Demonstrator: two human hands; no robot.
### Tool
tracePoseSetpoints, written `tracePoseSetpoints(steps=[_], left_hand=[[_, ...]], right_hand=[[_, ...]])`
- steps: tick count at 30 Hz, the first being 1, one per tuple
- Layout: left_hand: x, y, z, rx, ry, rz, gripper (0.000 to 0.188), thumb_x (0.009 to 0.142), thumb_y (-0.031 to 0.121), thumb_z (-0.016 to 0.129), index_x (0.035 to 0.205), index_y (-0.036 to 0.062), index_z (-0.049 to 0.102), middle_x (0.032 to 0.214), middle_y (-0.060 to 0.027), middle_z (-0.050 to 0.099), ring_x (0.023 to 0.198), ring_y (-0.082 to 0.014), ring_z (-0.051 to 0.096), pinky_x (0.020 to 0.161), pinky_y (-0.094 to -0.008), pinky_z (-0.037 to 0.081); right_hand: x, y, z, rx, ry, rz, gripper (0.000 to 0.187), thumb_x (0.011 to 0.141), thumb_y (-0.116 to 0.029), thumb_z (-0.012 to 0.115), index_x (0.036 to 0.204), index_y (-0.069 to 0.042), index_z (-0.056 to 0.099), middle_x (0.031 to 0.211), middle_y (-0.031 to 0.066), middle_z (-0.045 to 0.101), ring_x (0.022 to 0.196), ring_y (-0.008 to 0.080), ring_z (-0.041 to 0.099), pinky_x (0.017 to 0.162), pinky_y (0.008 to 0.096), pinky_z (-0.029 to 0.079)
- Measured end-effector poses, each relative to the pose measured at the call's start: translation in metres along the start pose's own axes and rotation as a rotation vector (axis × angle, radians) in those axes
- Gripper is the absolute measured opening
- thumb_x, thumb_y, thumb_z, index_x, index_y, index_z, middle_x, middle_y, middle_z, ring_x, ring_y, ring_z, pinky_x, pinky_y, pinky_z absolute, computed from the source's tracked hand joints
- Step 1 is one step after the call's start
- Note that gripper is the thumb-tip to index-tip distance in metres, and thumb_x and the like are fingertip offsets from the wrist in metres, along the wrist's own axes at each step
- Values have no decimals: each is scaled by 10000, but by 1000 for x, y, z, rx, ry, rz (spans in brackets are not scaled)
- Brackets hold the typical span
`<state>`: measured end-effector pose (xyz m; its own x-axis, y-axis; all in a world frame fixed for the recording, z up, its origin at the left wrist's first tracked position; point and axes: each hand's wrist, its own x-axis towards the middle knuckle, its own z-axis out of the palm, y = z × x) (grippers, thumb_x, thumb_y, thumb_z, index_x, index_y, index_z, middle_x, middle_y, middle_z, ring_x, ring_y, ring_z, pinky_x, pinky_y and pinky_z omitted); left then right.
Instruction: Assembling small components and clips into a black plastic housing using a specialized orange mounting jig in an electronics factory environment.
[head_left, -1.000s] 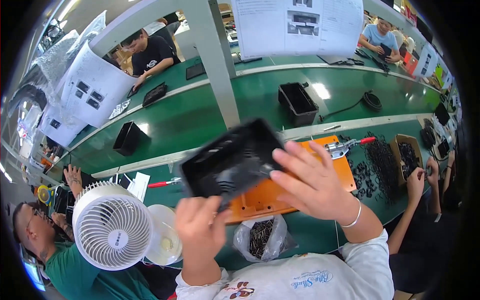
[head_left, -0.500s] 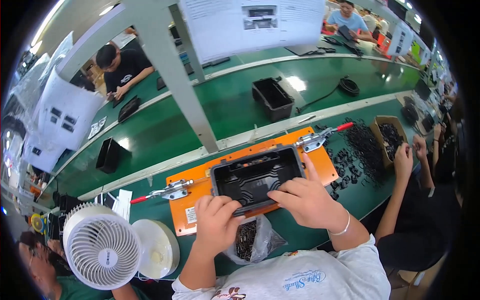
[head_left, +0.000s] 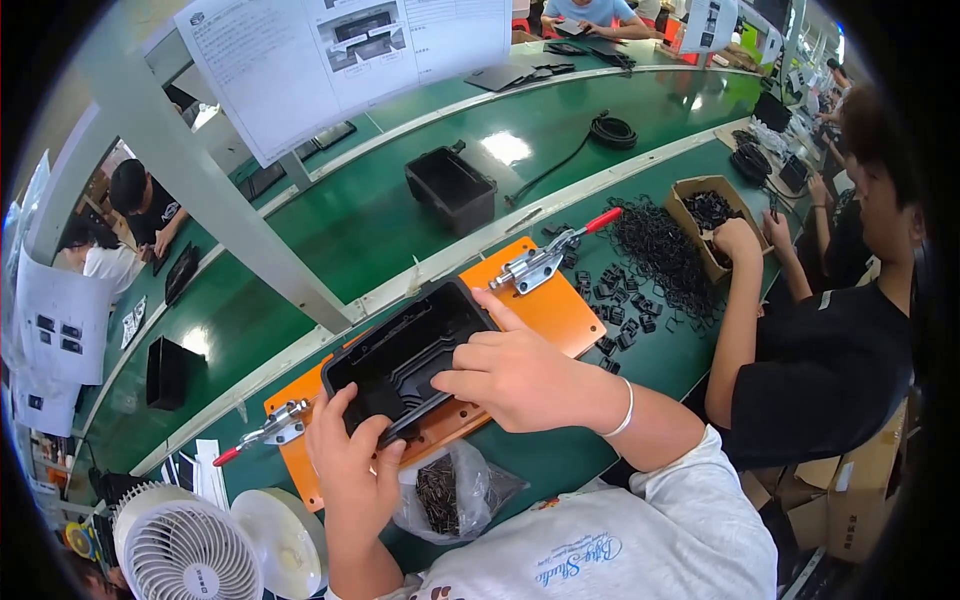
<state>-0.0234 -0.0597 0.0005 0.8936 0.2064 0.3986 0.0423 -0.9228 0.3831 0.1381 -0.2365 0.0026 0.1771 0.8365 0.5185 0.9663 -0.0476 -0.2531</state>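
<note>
A black, open-topped plastic box (head_left: pixel 385 385) is held in both my hands above an orange fixture plate (head_left: pixel 565 310), tilted so that its ribbed inside shows. My left hand (head_left: pixel 350 465) grips its near left corner, fingers over the rim. At the near right side, my right hand (head_left: pixel 525 375) holds the rim, with the index finger stretched along the right end wall. Toggle clamps with red handles flank the box: the right clamp (head_left: pixel 540 262) and the left clamp (head_left: pixel 275 428). Part of the plate lies hidden under the box.
A clear bag of screws (head_left: pixel 440 495) lies before the plate. Small black clips (head_left: pixel 620 300) and a carton of black parts (head_left: pixel 685 210) are at right, beside a co-worker (head_left: pixel 810 370). A white fan (head_left: pixel 195 545) stands left; another black box (head_left: pixel 450 190) sits beyond.
The view has swung right, shifting the scene left. The box has come up off the plate and tilted, baring holes along the plate's front. The co-worker's hand now reaches into the carton.
</note>
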Motion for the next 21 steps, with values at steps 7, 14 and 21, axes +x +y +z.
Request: tracePoseSetpoints(steps=[7, 14, 21], left_hand=[[-1, 6, -10, 82, -37, -17, 251, 669, 140, 703, 897, 64, 629, 1277, -230, 470, 1235, -458, 375, 1012, -530, 261], [-10, -10, 0, 27, -151, -15, 251, 673, 147, 732, 895, 69, 644, 1379, -260, 385, 1326, -483, 262, 1043, -589, 197], [-34, -33, 32, -49, -70, -54, 515, 687, 266, 741, 1120, 48, 569, 1453, -246, 288, 1363, -446, 214, 1051, -595, 175]], right_hand=[[-2, -3, 3, 18, -23, 17, 281, 689, -48, 634, 966, -96, 636, 694, 8, 460, 711, 174, 565, 1088, 567, 219], [-10, -12, 14, -11, -222, 90, 260, 733, -69, 610, 990, -81, 648, 740, 18, 528, 765, 188, 602, 1072, 552, 254], [-53, 35, 2, 149, 272, 544, 216, 798, -126, 653, 1004, -63, 640, 859, 89, 617, 853, 241, 622, 916, 445, 441]])
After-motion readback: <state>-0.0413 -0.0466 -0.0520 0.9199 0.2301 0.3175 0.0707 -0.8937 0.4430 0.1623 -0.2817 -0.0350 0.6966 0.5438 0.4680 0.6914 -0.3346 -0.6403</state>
